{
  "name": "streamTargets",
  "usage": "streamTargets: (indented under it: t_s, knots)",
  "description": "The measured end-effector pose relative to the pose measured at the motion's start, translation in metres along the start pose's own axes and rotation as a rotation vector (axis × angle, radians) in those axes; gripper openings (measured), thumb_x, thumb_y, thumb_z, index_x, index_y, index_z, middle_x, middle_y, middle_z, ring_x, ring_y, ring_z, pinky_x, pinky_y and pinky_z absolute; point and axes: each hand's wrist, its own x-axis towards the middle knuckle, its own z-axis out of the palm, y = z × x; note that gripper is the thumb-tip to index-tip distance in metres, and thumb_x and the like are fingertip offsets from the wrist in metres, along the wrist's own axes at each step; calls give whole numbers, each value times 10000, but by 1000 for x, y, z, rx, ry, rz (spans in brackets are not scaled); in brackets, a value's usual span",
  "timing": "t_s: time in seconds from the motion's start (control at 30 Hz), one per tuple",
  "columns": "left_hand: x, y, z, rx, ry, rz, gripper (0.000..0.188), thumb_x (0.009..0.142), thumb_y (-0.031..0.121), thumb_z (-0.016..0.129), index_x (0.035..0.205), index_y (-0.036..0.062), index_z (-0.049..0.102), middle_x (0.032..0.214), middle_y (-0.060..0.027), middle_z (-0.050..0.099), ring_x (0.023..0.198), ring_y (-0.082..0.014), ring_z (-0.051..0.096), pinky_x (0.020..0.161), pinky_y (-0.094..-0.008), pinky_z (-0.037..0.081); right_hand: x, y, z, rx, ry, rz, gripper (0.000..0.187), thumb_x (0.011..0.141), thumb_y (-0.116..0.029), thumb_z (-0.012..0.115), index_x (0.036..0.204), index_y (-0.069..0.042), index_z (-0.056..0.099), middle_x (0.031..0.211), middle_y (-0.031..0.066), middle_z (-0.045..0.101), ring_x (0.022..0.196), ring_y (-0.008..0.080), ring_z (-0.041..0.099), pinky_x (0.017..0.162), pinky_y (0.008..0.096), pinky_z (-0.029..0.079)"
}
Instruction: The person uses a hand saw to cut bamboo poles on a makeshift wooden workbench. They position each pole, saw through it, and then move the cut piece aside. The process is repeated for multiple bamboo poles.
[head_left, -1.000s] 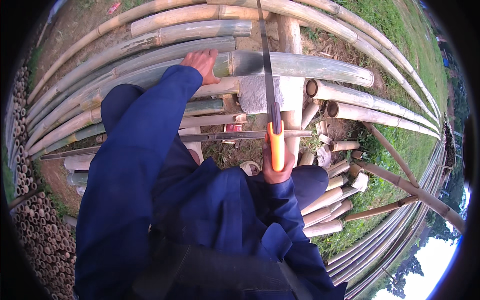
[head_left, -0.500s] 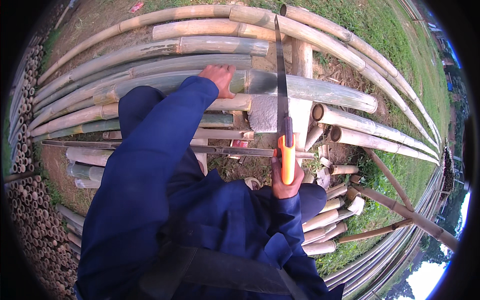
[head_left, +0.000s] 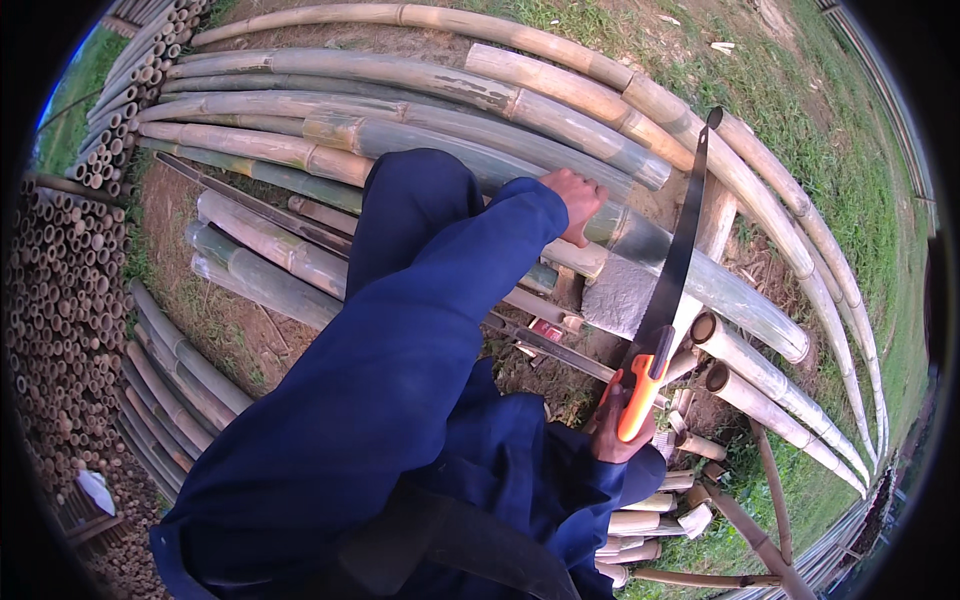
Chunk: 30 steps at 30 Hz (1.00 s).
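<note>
I find the right grip [head_left: 612,440], a bare hand, closed around the orange handle [head_left: 643,400] of a saw [head_left: 672,285]. Its dark, curved blade runs from the hand toward between twelve and one o'clock, tip uppermost.

The left grip [head_left: 577,203] lies just short of twelve from the right. It is bent over a green-grey bamboo pole [head_left: 640,238], fingers over the far side, thumb toward the near side.

Change noted: half a second ago the pole ran nearer level; it now slants from ten toward four, which I attribute to a turn of the head. Both holds remain, and the blade crosses much the same part of the pole. I judge the work in hand undisturbed by this. I see no parting in the pole; whether the teeth touch it, I cannot tell.

Relative to the right grip, the pole passes beyond it between twelve and one, directly under the left grip.

Further out, a rough grey block [head_left: 615,297] sits at five o'clock from the left grip. From the right grip, a split strip [head_left: 550,345] lies at eleven, two pale poles [head_left: 780,345] between two and three, and short bamboo pieces [head_left: 635,525] between five and six.
</note>
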Motion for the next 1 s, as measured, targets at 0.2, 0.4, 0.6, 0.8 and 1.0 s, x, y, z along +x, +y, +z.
streamTargets:
  t_s: [0.2, 0.4, 0.6, 0.8, 1.0]
  knots:
    - [5, 3, -1, -14, -5, 3, 778, 675, 499, 857, 1192, -14, 582, 1127, -182, 705, 1036, -341, 707, 923, -429, 553, 3, 11, 1, 14, 23, -122, 148, 980, 49, 621, 857, -1, 556, 638, -11, 499, 577, 54, 443, 827, 273, 555]
    - [5, -1, 5, -19, 4, 7, 758, 675, 477, 851, 1188, -10, 581, 1134, -180, 702, 1061, -341, 697, 934, -430, 547, 6, 21, 1, 74, 4, -170, 41, 981, 49, 626, 1009, 64, 599, 835, 45, 620, 694, 69, 535, 872, 276, 551]
    - [3, 1, 0, -28, 3, 6, 766, 680, 487, 851, 1193, -12, 580, 1152, -185, 695, 1086, -339, 688, 944, -426, 544, 3, 28, -5, 82, -22, -107, 167, 980, 28, 642, 1132, 96, 632, 1095, 142, 702, 925, 133, 646, 928, 310, 539]
    - [4, 0, 3, -28, 5, 11, 755, 689, 489, 850, 1191, -7, 581, 1153, -190, 693, 1082, -346, 690, 945, -425, 547, 2, 32, -10, 23, -30, -87, 260, 970, 33, 648, 1223, 94, 638, 1186, 163, 706, 1067, 181, 670, 953, 318, 530]
    - [4, -1, 1, -29, -24, 8, 754, 702, 481, 843, 1215, -5, 578, 1158, -190, 691, 1085, -354, 685, 956, -437, 546, 4, 29, -4, 17, -11, -79, 485, 958, 57, 629, 1433, 81, 536, 1341, 174, 651, 1171, 186, 641, 1010, 314, 515]
